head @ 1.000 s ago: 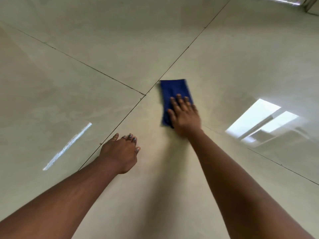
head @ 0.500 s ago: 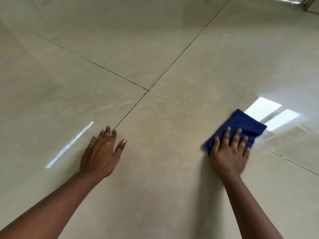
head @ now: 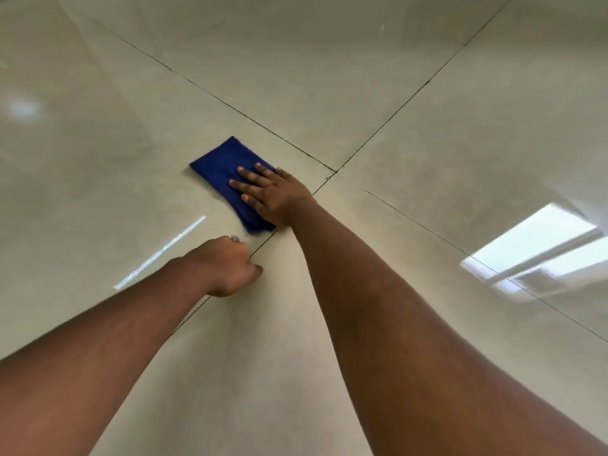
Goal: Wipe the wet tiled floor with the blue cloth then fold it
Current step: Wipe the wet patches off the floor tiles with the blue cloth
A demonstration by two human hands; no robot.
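A folded blue cloth (head: 219,166) lies flat on the glossy beige tiled floor (head: 411,166), just left of where the dark grout lines cross. My right hand (head: 273,195) presses down on the cloth's near half with fingers spread flat, covering part of it. My left hand (head: 227,266) rests on the floor close below the cloth, on a grout line, fingers curled under and nothing visible in it.
Large beige tiles fill the view, split by thin dark grout lines. A bright window reflection (head: 533,248) shines on the floor at the right, and a thin streak of reflected light (head: 161,253) lies left of my left hand.
My right hand has swept the cloth from the right, near the window reflection, across to the left of the grout crossing. My left hand's fingers have curled in from flat.
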